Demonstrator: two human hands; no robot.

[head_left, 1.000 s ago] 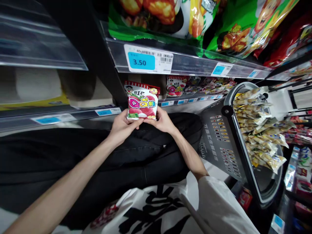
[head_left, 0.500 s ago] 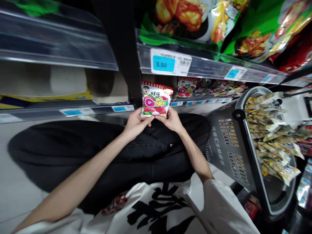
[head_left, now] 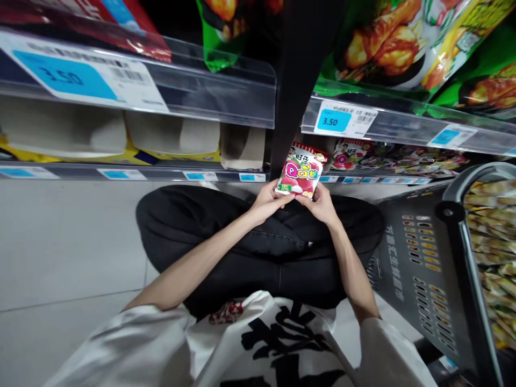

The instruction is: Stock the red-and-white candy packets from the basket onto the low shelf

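Observation:
A small stack of pink and white gummy candy bags stands upright in front of the low shelf. My left hand is closed on its lower left corner. On the lower right corner my right hand is closed the same way. Both hands rest above my crossed legs in black trousers. More candy bags of this kind stand on the low shelf to the right.
A grey shopping basket with several yellow snack packs stands at my right. A dark shelf post rises behind the bags. Price rails with blue 3.50 tags run across. Grey floor tiles lie to the left.
The view has swung left, so hands, bags and basket sit further right in the picture. Both hands keep the same hold on the candy bags.

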